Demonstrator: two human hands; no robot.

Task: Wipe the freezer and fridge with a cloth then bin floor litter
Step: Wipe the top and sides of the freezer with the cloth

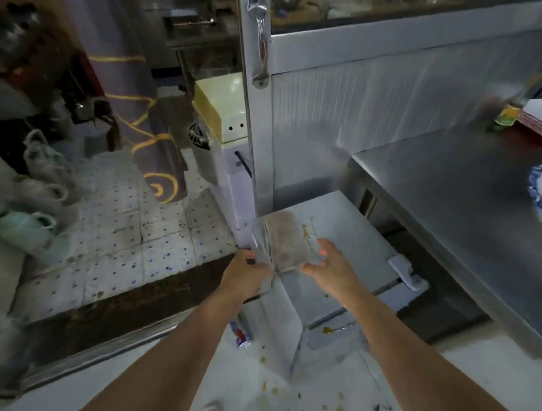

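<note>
Here the cloth (280, 240) hangs spread between both hands above the low freezer lid (351, 233). The left hand (246, 273) pinches its near-left edge in curled fingers; the right hand (328, 265) holds the near-right corner, fingers loosely spread. Its long axis runs away from the person.

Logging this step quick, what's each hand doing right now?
Left hand: fingers grip the left edge of the grey-brown rectangular cloth.
Right hand: fingers spread, touching the cloth's right edge; a firm hold cannot be told.
</note>
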